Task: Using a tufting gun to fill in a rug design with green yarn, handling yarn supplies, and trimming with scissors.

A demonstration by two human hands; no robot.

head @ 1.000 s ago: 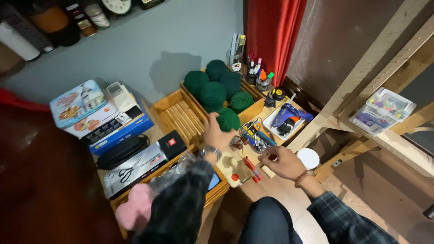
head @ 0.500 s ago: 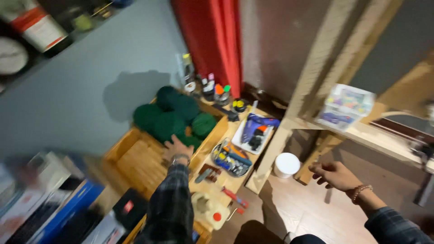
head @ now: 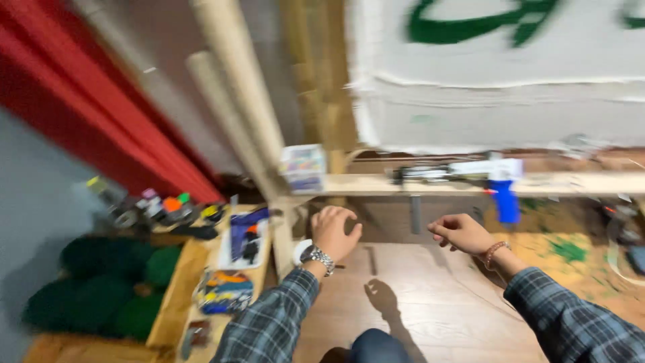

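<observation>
Wooden shelf (head: 376, 184) is running level across the frame, carrying a small colourful box (head: 304, 168) and a white-and-blue tool (head: 494, 176) lying lengthwise along it. Green yarn balls (head: 101, 286) are filling a wooden crate (head: 176, 296) at lower left. Left hand (head: 334, 232) is hovering below the box, fingers curled, empty; right hand (head: 462, 234) is hanging loosely open, nearer the tool.
</observation>
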